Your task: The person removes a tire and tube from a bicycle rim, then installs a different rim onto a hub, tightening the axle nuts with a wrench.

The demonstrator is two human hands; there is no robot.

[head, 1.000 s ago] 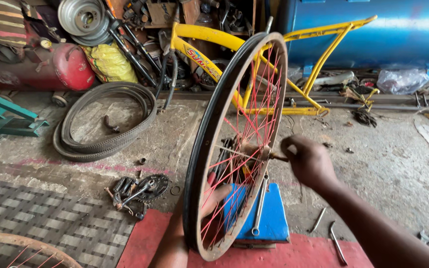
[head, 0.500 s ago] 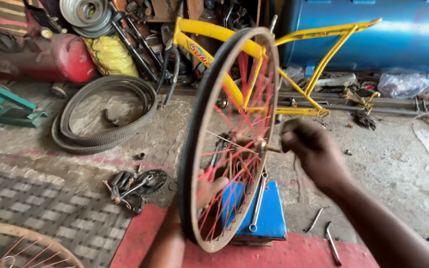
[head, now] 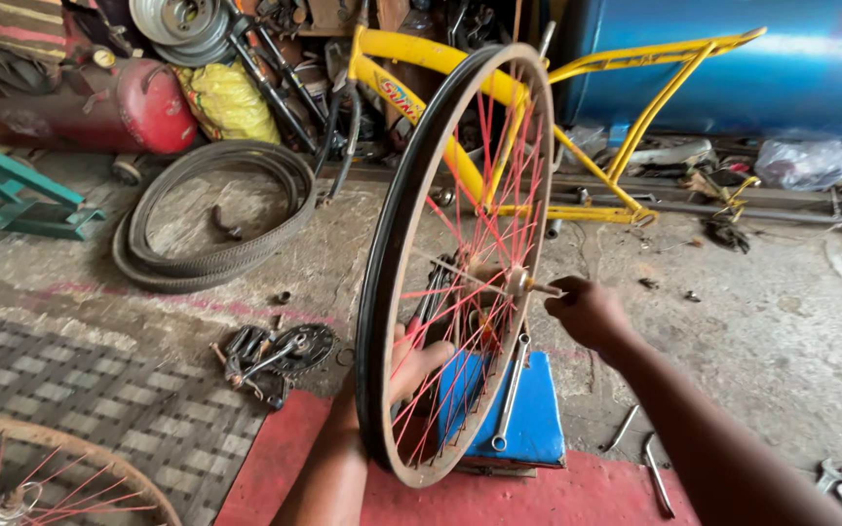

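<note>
A bicycle wheel (head: pixel 411 205) with a dark rim and red spokes stands upright before me, its lower edge on a blue box (head: pixel 538 414). My left hand (head: pixel 411 365) reaches through from the left and grips the spokes low on the wheel. My right hand (head: pixel 587 312) is closed on the axle end (head: pixel 538 286) sticking out of the hub on the right side. A long wrench (head: pixel 511 390) leans on the blue box behind the spokes.
A yellow bicycle frame (head: pixel 626 127) stands behind the wheel. Loose tyres (head: pixel 216 209) lie at the left, chain parts (head: pixel 270 356) near my left arm, a red cylinder (head: pixel 153 102) at the back left. Another spoked wheel (head: pixel 46 477) shows at bottom left. Small tools (head: pixel 650 453) lie by the red mat.
The wheel has tilted and shifted slightly left in view. My right hand stays at the axle end, having moved a little with it; my left hand keeps hold of the spokes.
</note>
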